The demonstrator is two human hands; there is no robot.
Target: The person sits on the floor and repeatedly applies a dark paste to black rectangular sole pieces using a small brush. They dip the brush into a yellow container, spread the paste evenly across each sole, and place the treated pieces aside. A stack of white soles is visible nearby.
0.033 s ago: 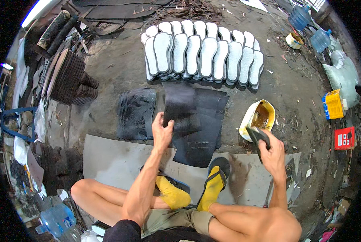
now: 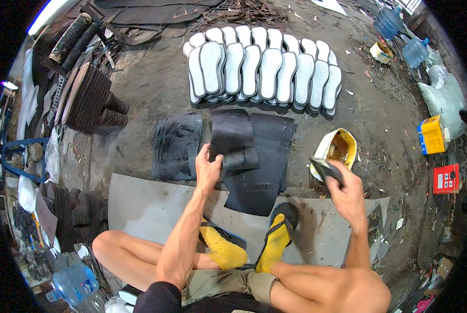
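Observation:
My left hand (image 2: 208,169) pinches the left edge of a black rubber-like sheet (image 2: 232,138), thumb on top. Under that piece lie more black sheets (image 2: 259,190), fanned out and overlapping. Another dark sheet (image 2: 176,143), with shiny patches, lies just left of them. In my right hand (image 2: 348,198) is a flat dark scraper-like piece (image 2: 325,170), its exact kind unclear. It is held over the near side of a whitish-yellow tub (image 2: 323,146) with amber-brown sticky-looking stuff inside. Whether the piece touches the tub's rim cannot be told.
Rows of white-topped, dark-edged soles (image 2: 270,75) stand beyond the sheets. Stacked brown soles (image 2: 90,101) are on the left. A grey mat (image 2: 150,203) lies under my feet. To the right are a yellow box (image 2: 430,135), a red box (image 2: 445,179) and blue water jugs (image 2: 415,52).
My right hand has shifted slightly left, and the dark piece in it has turned flatter, its tip pointing more leftward. The sheet's far edge in my left hand has dropped slightly.

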